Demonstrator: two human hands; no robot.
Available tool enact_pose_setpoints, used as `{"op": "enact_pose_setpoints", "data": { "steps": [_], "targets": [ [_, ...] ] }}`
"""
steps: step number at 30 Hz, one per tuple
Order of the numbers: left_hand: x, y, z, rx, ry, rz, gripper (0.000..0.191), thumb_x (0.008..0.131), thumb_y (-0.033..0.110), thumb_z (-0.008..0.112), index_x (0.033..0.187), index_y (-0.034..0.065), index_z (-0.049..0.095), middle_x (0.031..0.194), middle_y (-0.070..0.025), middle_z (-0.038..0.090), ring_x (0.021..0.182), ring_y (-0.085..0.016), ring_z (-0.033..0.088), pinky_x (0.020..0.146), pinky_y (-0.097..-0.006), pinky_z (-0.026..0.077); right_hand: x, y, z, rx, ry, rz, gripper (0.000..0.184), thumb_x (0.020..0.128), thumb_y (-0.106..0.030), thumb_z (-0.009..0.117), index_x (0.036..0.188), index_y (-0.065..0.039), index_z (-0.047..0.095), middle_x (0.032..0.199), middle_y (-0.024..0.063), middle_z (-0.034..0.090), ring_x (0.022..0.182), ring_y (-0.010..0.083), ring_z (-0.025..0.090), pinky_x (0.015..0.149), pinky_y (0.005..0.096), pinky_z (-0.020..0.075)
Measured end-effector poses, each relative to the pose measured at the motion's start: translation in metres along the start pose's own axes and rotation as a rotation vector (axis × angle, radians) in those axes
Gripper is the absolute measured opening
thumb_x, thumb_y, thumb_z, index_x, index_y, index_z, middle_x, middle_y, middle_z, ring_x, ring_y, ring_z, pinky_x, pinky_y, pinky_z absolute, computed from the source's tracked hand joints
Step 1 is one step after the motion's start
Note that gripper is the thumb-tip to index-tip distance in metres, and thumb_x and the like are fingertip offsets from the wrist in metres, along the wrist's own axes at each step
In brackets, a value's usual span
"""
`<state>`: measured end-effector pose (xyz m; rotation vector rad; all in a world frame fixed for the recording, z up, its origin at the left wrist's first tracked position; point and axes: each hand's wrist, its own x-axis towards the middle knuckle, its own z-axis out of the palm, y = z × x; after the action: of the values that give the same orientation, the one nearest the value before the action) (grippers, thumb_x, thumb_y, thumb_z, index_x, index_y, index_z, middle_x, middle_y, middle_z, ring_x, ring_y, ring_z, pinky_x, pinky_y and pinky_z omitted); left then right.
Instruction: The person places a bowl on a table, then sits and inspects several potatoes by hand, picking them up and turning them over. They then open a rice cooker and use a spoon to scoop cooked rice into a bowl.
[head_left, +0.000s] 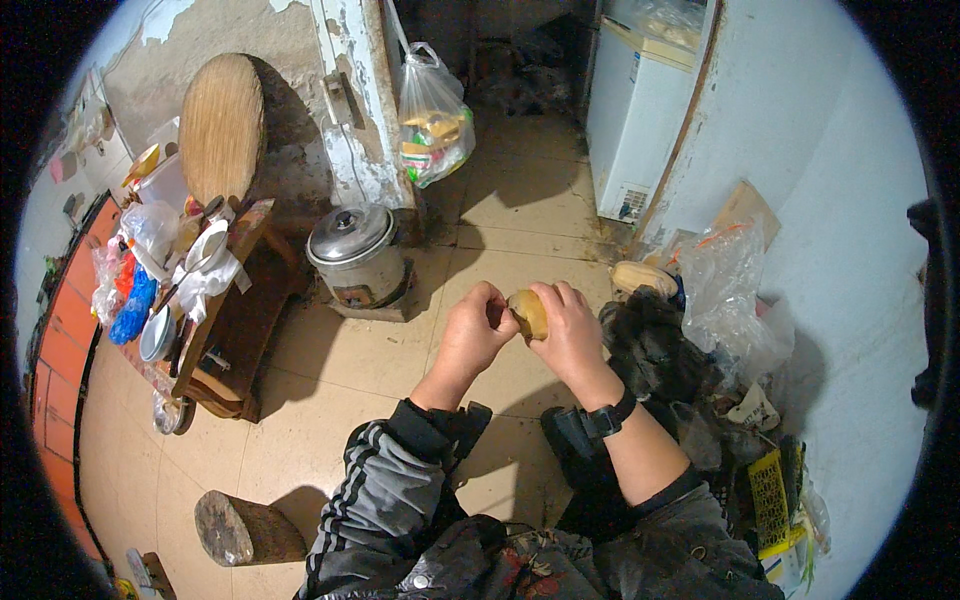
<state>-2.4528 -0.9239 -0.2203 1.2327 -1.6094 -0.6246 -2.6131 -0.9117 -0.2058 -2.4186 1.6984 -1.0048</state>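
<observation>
Near the middle of the head view, my right hand (564, 330) grips a rounded yellow-brown item (529, 315), which looks like a potato or similar produce. My left hand (480, 326) is at its left side, thumb and forefinger pinched together against its edge. Whether a small tool or a piece of peel is between those fingers cannot be told. Both hands are above the tiled floor, in front of my knees. A dark watch (606, 420) is on my right wrist.
A rice cooker (352, 255) stands ahead left, beside a cluttered wooden table (225, 322). A wood stump (247, 529) is at lower left. Plastic bags (724, 300) and a yellow basket (770, 495) lie along the right wall. A filled bag (436, 127) hangs by the doorway.
</observation>
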Motion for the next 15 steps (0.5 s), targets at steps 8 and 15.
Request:
{"op": "enact_pose_setpoints", "data": {
  "steps": [8,15],
  "targets": [
    [-0.0006,0.0013,-0.0025,0.072,-0.018,0.046,0.017,0.076,0.006,0.068,0.088,-0.0003,0.057,0.071,-0.0127,0.063,0.063,-0.020,0.062,0.061,-0.0320,0.051,0.0000,0.0018,0.0004,0.017,-0.025,0.001,0.063,0.060,-0.008,0.080,0.117,-0.012,0.055,0.106,0.0109,0.057,0.102,0.0344,0.057,0.084,0.0419,0.0512],
    [0.0016,0.0010,-0.0036,0.118,-0.005,0.088,0.015,0.076,0.005,0.067,0.087,-0.0003,0.058,0.074,-0.0136,0.063,0.065,-0.020,0.062,0.063,-0.0324,0.052,0.0009,0.0043,0.0021,0.029,-0.089,0.042,0.064,0.062,-0.011,0.081,0.119,-0.012,0.053,0.109,0.0122,0.058,0.102,0.0351,0.058,0.086,0.0423,0.0508]
  ]
}}
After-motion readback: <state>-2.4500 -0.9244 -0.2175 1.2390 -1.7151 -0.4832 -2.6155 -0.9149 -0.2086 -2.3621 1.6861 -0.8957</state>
